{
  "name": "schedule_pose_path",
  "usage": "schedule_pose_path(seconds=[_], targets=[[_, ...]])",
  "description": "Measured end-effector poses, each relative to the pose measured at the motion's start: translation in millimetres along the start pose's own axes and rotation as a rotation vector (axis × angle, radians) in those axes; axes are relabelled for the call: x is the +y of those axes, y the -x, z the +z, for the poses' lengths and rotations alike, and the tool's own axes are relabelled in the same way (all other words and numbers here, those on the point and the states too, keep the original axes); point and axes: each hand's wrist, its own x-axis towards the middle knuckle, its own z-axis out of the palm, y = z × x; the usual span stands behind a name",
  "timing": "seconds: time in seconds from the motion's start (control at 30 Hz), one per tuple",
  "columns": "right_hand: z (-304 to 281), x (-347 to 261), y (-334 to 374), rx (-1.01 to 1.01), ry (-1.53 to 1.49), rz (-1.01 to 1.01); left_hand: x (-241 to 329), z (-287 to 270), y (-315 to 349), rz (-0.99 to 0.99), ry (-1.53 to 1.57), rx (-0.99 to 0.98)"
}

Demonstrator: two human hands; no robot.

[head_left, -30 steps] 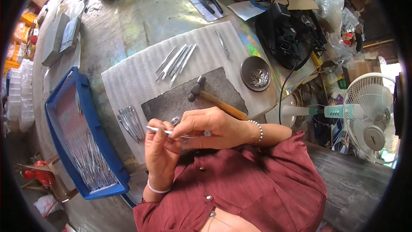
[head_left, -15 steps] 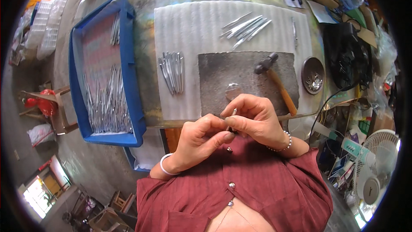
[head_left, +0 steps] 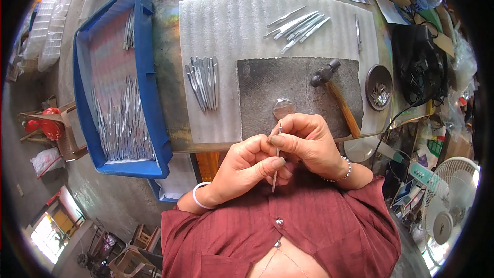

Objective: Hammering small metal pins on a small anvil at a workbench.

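Close to my shirt front, at the near edge of the table, both hands are closed on a slim metal tool (head_left: pixel 278 150). My left hand (head_left: pixel 246 163) pinches its middle between thumb and fingers. The thumb and fingers of my right hand (head_left: pixel 310 143) grip it nearer its upper end. It stands nearly upright in the picture, one thin end below my fingers; its exact kind is unclear. Just beyond my fingers, a round metal disc (head_left: pixel 283 108) sits on the dark grey pad (head_left: pixel 262 80). A hammer (head_left: pixel 337 98) with a wooden handle lies on the pad's right side.
White foam sheet (head_left: pixel 221 25) lies under the pad, with slim metal tools (head_left: pixel 203 83) at left and more (head_left: pixel 298 28) at the back. A blue tray (head_left: pixel 160 123) of similar tools stands left. A small round dish (head_left: pixel 371 98) holds tiny metal pieces; a fan (head_left: pixel 447 195) is at lower right.
The slim metal tool, mostly hidden by my fingers before, now shows along its length, one end pointing down toward my shirt. My hands stay close together. The view has shifted slightly.
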Motion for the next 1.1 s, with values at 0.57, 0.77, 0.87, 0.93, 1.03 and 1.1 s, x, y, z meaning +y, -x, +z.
schedule_pose_path(seconds=[0.57,0.77,0.87,0.93,1.03,1.1], targets=[[-27.7,-4.3,10.3,0.034,-0.151,0.055,4.0,13.5,-30.4,-0.121,-0.051,-0.066],[-27.3,-8.7,5.8,0.117,-0.268,0.064,3.8,15.3,-37.1,-0.188,0.0,-0.015],[-34.9,-6.3,5.4,0.041,-0.232,0.074,3.4,16.4,-39.1,-0.147,-0.038,-0.021],[-34.1,-7.5,4.8,0.043,-0.206,0.056,3.3,17.7,-39.8,-0.102,-0.04,-0.016],[-33.3,-12.2,4.3,0.045,-0.151,0.047,9.5,17.9,-41.0,-0.11,-0.074,-0.025],[-31.8,-12.5,3.7,0.047,-0.131,0.026,7.8,17.3,-41.2,-0.094,-0.066,-0.031]])
